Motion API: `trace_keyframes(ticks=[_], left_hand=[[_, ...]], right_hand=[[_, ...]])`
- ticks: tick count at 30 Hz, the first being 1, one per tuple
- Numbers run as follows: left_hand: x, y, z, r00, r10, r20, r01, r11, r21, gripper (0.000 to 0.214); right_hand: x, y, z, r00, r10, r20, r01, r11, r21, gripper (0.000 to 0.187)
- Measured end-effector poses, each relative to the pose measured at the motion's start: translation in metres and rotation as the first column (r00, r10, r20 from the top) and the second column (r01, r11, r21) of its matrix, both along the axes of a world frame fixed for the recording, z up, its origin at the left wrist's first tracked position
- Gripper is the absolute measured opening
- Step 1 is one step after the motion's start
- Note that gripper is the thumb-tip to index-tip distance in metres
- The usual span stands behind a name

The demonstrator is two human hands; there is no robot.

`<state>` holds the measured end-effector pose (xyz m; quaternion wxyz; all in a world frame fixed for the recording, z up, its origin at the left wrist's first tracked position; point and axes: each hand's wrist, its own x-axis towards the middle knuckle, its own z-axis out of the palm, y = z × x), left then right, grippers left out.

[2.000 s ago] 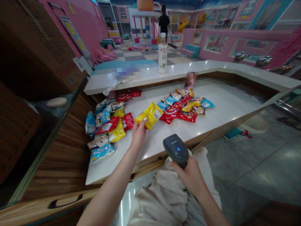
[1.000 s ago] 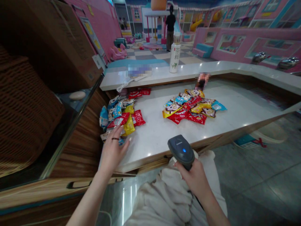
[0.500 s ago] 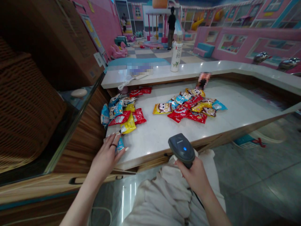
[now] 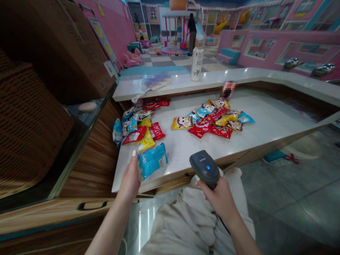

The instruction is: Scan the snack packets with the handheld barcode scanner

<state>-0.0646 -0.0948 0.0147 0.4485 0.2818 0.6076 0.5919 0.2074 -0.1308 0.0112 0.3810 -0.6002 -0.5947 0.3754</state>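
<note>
A blue snack packet (image 4: pixel 153 160) is in my left hand (image 4: pixel 132 174), tilted up above the near left part of the white counter (image 4: pixel 175 148). My thumb shows in front; the other fingers are mostly hidden behind the packet. My right hand (image 4: pixel 220 193) is closed around the handle of a dark grey barcode scanner (image 4: pixel 204 168), whose blue light is lit. The scanner's head points toward the counter. Just beyond my left hand lies a pile of red, yellow and blue packets (image 4: pixel 135 134). A second pile of similar packets (image 4: pixel 209 122) lies further right.
A white bottle (image 4: pixel 197 63) stands on the raised ledge (image 4: pixel 180 82), near a white cable (image 4: pixel 139 95). At the left are a wicker basket (image 4: pixel 32 131) and a cardboard box (image 4: pixel 79 49). A person (image 4: pixel 191 33) stands far off in the play area.
My left hand has lifted the blue packet off the counter and moved it right, turning it up. My right hand with the scanner has stayed nearly still.
</note>
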Motion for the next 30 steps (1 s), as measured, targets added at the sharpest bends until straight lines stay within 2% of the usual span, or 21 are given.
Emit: trace_keyframes(ticks=[3, 5, 8, 12, 15, 22, 30], left_hand=[[0.024, 0.03, -0.004, 0.924, 0.005, 0.383, 0.01, 0.999, -0.038, 0.044], [0.034, 0.046, -0.008, 0.865, -0.023, 0.5, 0.063, 0.996, -0.062, 0.047], [0.044, 0.064, -0.015, 0.809, -0.079, 0.582, 0.128, 0.991, -0.043, 0.053], [0.052, 0.081, -0.029, 0.806, -0.198, 0.557, 0.215, 0.976, 0.035, 0.031], [0.055, 0.089, -0.039, 0.814, -0.262, 0.519, 0.258, 0.963, 0.081, 0.037], [0.057, 0.09, -0.04, 0.79, -0.243, 0.563, 0.192, 0.97, 0.15, 0.03], [0.061, 0.087, -0.037, 0.819, -0.192, 0.541, 0.168, 0.981, 0.095, 0.023]], right_hand=[[0.0, 0.001, 0.0, 1.0, -0.007, -0.017, 0.007, 1.0, 0.002, 0.025], [0.001, 0.001, 0.0, 1.0, -0.01, -0.026, 0.01, 1.0, 0.001, 0.024], [0.003, 0.003, -0.001, 0.999, -0.021, -0.033, 0.021, 1.0, -0.004, 0.022], [0.003, 0.004, -0.005, 0.999, -0.026, -0.046, 0.026, 1.0, -0.005, 0.016], [0.002, 0.004, -0.008, 0.999, -0.024, -0.047, 0.024, 1.0, -0.003, 0.013], [-0.005, 0.006, -0.011, 0.999, 0.042, -0.033, -0.042, 0.999, 0.011, 0.01], [-0.011, 0.009, -0.001, 0.997, 0.076, -0.018, -0.075, 0.995, 0.06, 0.011]])
